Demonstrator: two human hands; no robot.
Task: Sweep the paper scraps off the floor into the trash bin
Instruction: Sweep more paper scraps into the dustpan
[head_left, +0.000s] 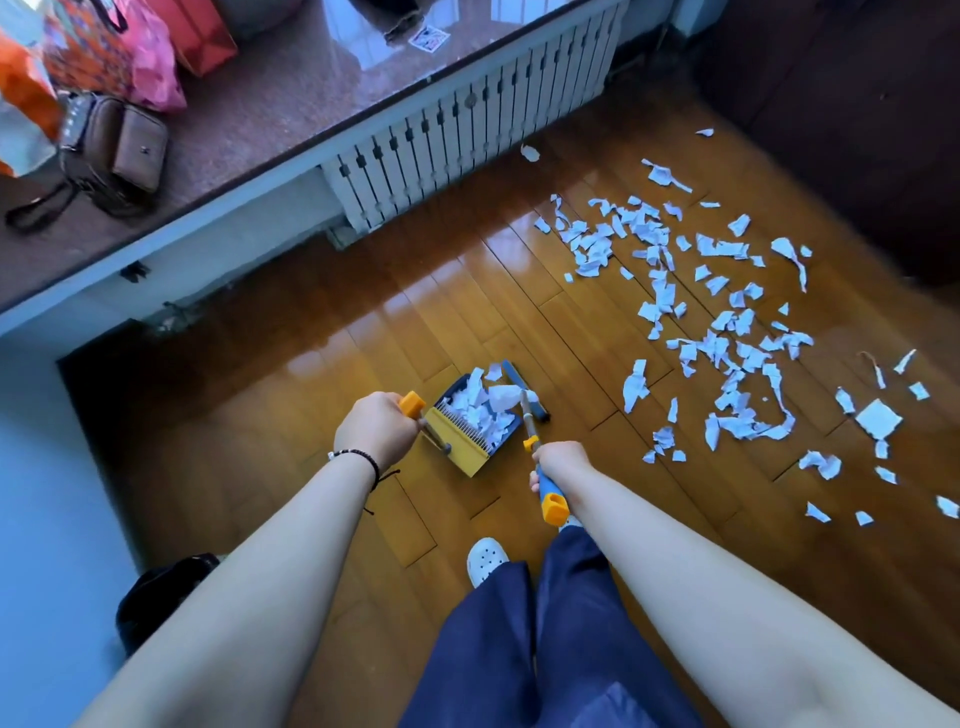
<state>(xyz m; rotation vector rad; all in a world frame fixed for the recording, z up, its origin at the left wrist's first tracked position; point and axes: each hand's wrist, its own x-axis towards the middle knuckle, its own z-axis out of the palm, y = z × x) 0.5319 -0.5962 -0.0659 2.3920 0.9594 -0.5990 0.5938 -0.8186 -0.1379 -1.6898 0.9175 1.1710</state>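
head view: the left hand (375, 430) is curled round the orange-capped handle (413, 404) of a dustpan (470, 421), fingers wrapped tight on it. the dustpan sits on the wooden floor (322, 364) near the middle of the scene, yellow at its near edge with a row of comb teeth, dark blue further in, and it already holds a heap of white paper scraps (480, 402). the right hand (561, 461) grips the broom handle (545, 483), blue with an orange end, fingers closed round it just above the orange cap; the pole runs away from the hand to the broom head (527, 391), which lies at the far right edge of the dustpan, touching the heap.

most of the loose scraps (727, 332) are spread over the floor to the right, well apart from the dustpan, reaching from near the white radiator (467, 130) at the far side down to the near right edge. a white shoe (485, 558) and dark blue trousers (545, 649) show at the near side. on the stone ledge (270, 93) at the far left stand a brown bag (117, 150) and bright pink and orange bags (104, 47). a black object (156, 597) lies at the near left; i cannot tell what it is.
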